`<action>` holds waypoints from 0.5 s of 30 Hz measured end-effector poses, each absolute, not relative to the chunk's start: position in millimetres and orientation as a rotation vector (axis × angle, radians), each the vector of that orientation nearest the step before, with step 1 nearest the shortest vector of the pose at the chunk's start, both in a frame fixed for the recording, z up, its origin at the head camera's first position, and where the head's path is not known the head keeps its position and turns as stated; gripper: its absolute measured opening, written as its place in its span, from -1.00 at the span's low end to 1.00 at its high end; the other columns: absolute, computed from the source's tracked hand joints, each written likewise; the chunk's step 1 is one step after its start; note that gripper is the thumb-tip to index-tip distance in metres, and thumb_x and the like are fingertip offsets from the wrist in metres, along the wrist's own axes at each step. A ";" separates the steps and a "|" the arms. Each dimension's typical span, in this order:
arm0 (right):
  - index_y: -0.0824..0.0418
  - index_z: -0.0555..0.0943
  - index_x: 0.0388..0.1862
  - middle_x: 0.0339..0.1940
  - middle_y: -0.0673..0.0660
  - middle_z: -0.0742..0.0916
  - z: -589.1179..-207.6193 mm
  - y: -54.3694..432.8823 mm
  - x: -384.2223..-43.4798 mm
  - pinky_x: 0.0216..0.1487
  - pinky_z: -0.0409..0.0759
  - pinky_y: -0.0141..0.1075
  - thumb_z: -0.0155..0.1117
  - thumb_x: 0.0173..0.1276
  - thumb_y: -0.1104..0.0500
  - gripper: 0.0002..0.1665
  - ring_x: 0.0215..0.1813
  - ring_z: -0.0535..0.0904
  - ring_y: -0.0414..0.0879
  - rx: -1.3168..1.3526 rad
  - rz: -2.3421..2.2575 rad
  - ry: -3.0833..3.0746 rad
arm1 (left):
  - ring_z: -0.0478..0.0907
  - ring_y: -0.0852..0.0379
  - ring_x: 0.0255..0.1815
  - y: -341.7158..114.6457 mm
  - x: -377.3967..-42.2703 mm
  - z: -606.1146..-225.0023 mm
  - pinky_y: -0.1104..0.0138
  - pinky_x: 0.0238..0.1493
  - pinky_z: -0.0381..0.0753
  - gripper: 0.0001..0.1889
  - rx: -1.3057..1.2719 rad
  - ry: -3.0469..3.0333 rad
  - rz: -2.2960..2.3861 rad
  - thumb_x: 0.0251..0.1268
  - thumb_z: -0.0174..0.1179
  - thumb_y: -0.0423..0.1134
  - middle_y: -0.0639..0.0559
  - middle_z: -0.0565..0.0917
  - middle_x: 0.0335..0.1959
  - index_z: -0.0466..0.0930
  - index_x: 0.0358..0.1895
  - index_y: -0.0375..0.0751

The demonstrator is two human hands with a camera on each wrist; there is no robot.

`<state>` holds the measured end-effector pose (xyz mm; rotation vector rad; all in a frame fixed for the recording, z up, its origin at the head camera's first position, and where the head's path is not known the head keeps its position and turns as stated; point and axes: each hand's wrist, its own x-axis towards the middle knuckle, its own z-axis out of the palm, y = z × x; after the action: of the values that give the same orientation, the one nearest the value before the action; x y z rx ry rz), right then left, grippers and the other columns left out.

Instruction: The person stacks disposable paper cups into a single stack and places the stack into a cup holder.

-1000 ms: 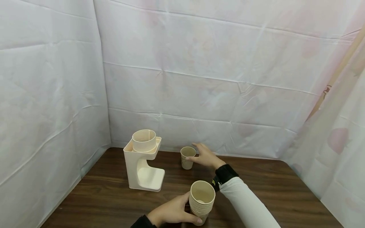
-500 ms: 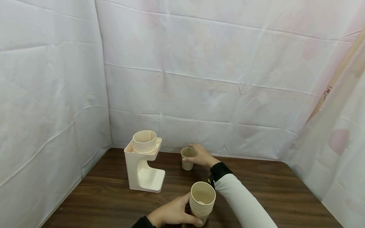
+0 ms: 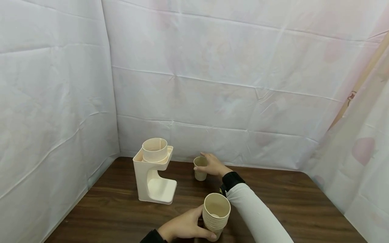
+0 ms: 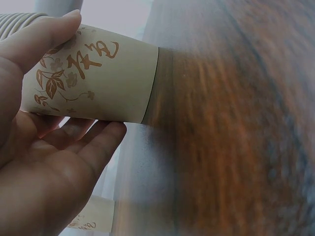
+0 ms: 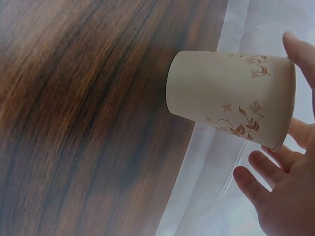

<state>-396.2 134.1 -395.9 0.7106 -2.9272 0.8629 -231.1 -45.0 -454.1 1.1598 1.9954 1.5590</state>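
Note:
My left hand (image 3: pixel 188 224) holds a stack of beige paper cups (image 3: pixel 216 211) near the table's front edge. In the left wrist view its thumb lies across the lowest cup (image 4: pixel 98 73), which has brown leaf and script prints and stands on the table, with fingers beneath its side. Farther back, a single paper cup (image 3: pixel 200 173) stands upright on the wood. My right hand (image 3: pixel 214 165) curls round its rim from the right, thumb in front and forefinger behind. In the right wrist view the cup (image 5: pixel 226 93) sits between thumb and fingers; the other fingers (image 5: pixel 251 184) are spread apart.
A cream C-shaped stand (image 3: pixel 141 179) with a round cylinder (image 3: pixel 155 152) in its top stands on the left of the dark wooden table (image 3: pixel 288 199). White cloth (image 3: pixel 212 84) hangs behind and on both sides.
My right hand has shifted slightly left, farther around the single cup. The cup, the stack and my left hand stay in place.

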 end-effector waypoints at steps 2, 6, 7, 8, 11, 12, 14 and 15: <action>0.37 0.20 0.54 0.48 0.38 0.34 -395.9 133.8 -396.4 0.43 0.24 0.10 0.39 0.36 -0.12 -0.01 0.50 0.21 0.26 0.709 0.867 -2.929 | 0.53 0.28 0.14 -44.9 -230.9 -454.3 0.38 0.11 0.53 -0.30 1.161 1.991 1.564 0.18 0.47 -0.27 0.22 0.59 0.14 0.33 0.36 -0.10; 0.37 0.22 0.53 0.48 0.38 0.34 -396.5 133.5 -396.0 0.44 0.22 0.11 0.37 0.38 -0.11 -0.04 0.51 0.19 0.26 0.711 0.888 -2.936 | 0.54 0.28 0.13 -44.9 -230.7 -457.4 0.38 0.11 0.54 -0.30 1.152 1.990 1.570 0.18 0.47 -0.26 0.23 0.59 0.13 0.33 0.36 -0.08; 0.37 0.22 0.53 0.48 0.38 0.35 -396.7 133.4 -395.8 0.43 0.23 0.11 0.37 0.38 -0.10 -0.04 0.50 0.20 0.27 0.709 0.898 -2.935 | 0.54 0.28 0.13 -44.9 -230.9 -458.1 0.38 0.11 0.54 -0.30 1.149 1.988 1.572 0.18 0.47 -0.26 0.23 0.59 0.13 0.33 0.37 -0.08; 0.37 0.23 0.53 0.48 0.38 0.35 -396.5 133.3 -395.7 0.43 0.23 0.11 0.37 0.38 -0.11 -0.04 0.50 0.20 0.26 0.708 0.902 -2.935 | 0.55 0.28 0.13 -44.9 -231.1 -458.6 0.38 0.11 0.53 -0.30 1.145 1.986 1.574 0.18 0.47 -0.26 0.23 0.60 0.13 0.33 0.37 -0.07; 0.38 0.25 0.52 0.46 0.38 0.36 -396.9 132.9 -395.9 0.42 0.25 0.09 0.40 0.35 -0.10 -0.04 0.49 0.22 0.26 0.707 0.909 -2.927 | 0.54 0.28 0.13 -45.1 -231.5 -459.1 0.38 0.11 0.53 -0.29 1.141 1.984 1.577 0.18 0.47 -0.26 0.24 0.59 0.13 0.33 0.37 -0.07; 0.37 0.25 0.51 0.45 0.39 0.37 -397.0 132.8 -396.0 0.41 0.27 0.09 0.41 0.34 -0.11 -0.03 0.48 0.24 0.26 0.705 0.905 -2.928 | 0.55 0.28 0.13 -45.2 -231.5 -459.0 0.38 0.11 0.53 -0.29 1.141 1.983 1.578 0.18 0.47 -0.27 0.24 0.59 0.13 0.33 0.37 -0.07; 0.37 0.27 0.51 0.42 0.39 0.39 -397.3 132.5 -396.1 0.39 0.30 0.09 0.43 0.31 -0.12 -0.02 0.44 0.28 0.26 0.702 0.894 -2.929 | 0.55 0.27 0.13 -45.3 -231.4 -458.8 0.38 0.11 0.53 -0.29 1.138 1.978 1.580 0.18 0.47 -0.27 0.23 0.59 0.13 0.33 0.38 -0.07; 0.37 0.28 0.50 0.41 0.40 0.40 -397.5 132.5 -395.9 0.37 0.32 0.09 0.44 0.30 -0.12 -0.01 0.43 0.30 0.26 0.702 0.892 -2.930 | 0.55 0.28 0.13 -45.4 -231.4 -458.6 0.38 0.10 0.54 -0.29 1.136 1.978 1.580 0.18 0.47 -0.27 0.23 0.59 0.13 0.33 0.37 -0.07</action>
<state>-395.9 132.5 -397.5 0.7019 -2.9298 0.8922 -231.4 -45.4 -458.6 1.1364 1.9784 1.5802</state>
